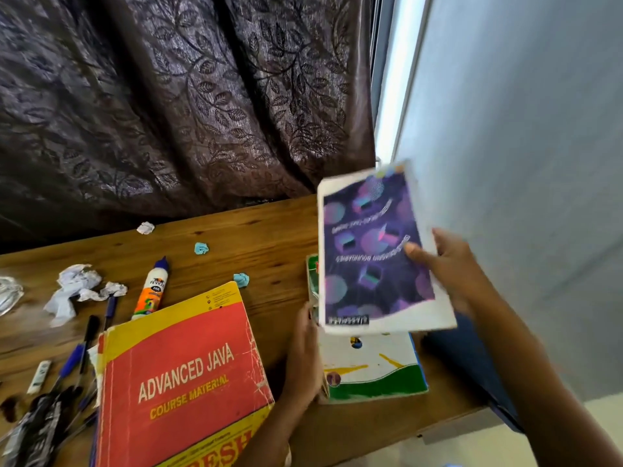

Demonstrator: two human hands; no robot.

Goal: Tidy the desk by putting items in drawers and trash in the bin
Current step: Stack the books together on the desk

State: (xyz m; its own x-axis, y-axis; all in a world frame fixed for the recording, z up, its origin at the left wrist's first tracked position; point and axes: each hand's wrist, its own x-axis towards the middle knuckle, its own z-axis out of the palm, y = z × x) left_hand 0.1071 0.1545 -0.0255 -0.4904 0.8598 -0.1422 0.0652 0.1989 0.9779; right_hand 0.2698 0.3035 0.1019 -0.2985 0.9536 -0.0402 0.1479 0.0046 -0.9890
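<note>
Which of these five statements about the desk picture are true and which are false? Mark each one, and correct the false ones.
1. The right hand holds a purple-covered notebook lifted above the desk. True.
2. The glue bottle stands upright. False: it lies on its side on the wooden desk.
3. The red and yellow Advanced Java book lies on the desk. True.
4. The left hand is gripping a pen. False: it rests against the edge of the stack of books under the notebook.
5. All the crumpled paper is white. False: the small blue paper balls lie there too.
</note>
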